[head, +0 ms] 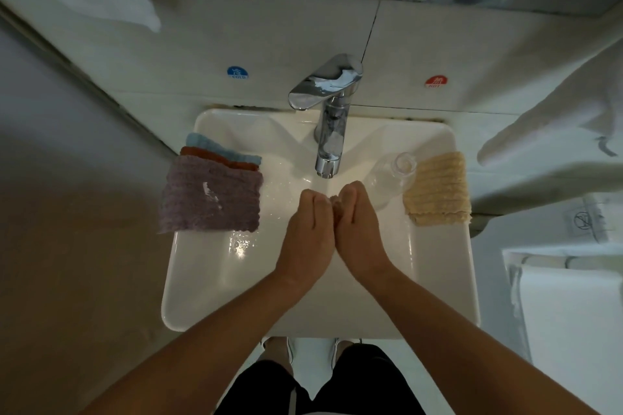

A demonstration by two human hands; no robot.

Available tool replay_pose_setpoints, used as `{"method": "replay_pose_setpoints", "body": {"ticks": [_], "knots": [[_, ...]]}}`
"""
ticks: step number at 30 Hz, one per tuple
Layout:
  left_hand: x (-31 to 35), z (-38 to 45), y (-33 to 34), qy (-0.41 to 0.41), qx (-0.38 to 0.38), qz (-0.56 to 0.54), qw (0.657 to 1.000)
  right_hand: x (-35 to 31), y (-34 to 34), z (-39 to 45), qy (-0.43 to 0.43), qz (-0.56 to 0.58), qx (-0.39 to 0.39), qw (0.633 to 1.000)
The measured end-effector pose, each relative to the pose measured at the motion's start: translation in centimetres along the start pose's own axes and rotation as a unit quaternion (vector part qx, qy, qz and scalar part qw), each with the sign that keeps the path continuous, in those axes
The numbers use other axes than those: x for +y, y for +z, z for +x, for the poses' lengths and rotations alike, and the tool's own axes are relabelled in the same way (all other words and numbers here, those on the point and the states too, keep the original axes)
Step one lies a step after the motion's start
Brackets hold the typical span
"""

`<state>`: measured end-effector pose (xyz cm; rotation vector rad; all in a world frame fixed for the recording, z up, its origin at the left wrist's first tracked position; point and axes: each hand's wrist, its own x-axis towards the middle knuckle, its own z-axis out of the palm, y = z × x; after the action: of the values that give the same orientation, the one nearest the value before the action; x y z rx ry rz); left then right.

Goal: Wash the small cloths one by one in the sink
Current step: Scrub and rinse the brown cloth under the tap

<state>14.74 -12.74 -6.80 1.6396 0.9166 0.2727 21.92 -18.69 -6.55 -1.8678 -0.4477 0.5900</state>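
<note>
Here, left hand (308,229) and right hand (359,222), fingers straight and empty, cupped under chrome tap (328,131); folded purple cloth (210,197) waiting on white sink (438,280) rim, apparently next.

Left hand (308,232) and right hand (359,226) meet under the faucet (332,121) over the sink (219,280).

Blue sticker (237,72) reads COLD; red sticker (436,81) HOT

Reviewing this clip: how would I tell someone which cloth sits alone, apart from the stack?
Start at the white rectangular sink under the chrome faucet. On its right rim, beside a clear glass bottle, lies a pale yellow ribbed cloth. It is the only cloth on that side; the purple, rust and blue ones are stacked on the left rim.
</note>
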Motion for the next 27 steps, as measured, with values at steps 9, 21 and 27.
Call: {"method": "replay_pose_setpoints", "body": {"ticks": [9,21,27], "knots": [[0.4,-1.5,-0.2,0.047,-0.026,-0.041,0.998,0.2,-0.5,-1.1,0.004,0.068,-0.011,0.998],[0.3,0.5,-1.1,0.076,0.03,-0.029,0.996,-1.2,0.4,-2.1,-0.086,-0.02,-0.076,0.993],[0.4,-0.9,0.0,0.125,-0.034,-0.004,0.992,-0.6,-0.5,0.0,0.012,0.028,0.011,0.999]]}}
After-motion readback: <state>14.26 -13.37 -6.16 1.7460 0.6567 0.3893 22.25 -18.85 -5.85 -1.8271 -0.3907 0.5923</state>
